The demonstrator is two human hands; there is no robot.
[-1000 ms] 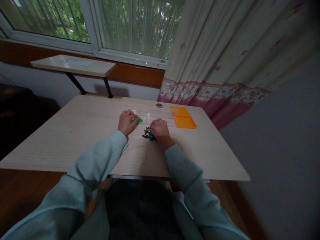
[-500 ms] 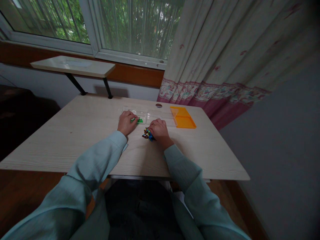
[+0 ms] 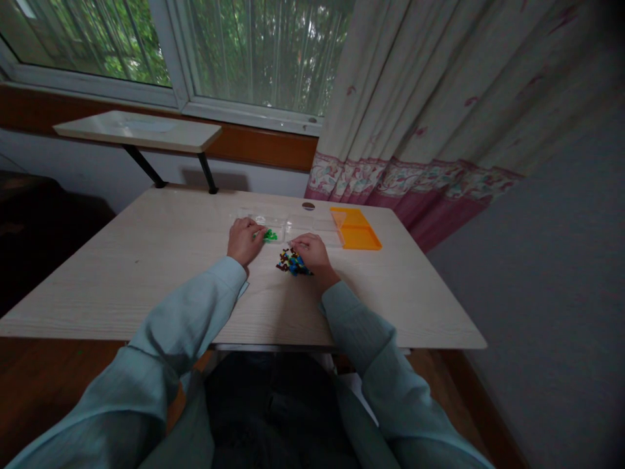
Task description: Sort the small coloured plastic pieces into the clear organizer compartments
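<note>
A clear plastic box with compartments (image 3: 299,223) lies on the table, and small green pieces (image 3: 270,235) sit in its front left section. My left hand (image 3: 245,241) is at that section, its fingers bent together at the edge of the green pieces; what they pinch is hidden. In front of the box is a loose pile of small brown, blue and yellow pieces (image 3: 293,263). Just above and behind this pile, my right hand (image 3: 313,253) has its thumb and fingertips pressed together, and anything between them is too small to make out.
An orange compartment tray (image 3: 360,229) adjoins the clear box's right end. The pale wooden table (image 3: 161,273) carries a raised shelf (image 3: 141,129) at its back left. Behind it are a window and a patterned curtain (image 3: 385,176).
My right hand has lifted slightly off the pile toward the clear box, so more of the pile shows. The left hand has barely moved. The view has shifted a little.
</note>
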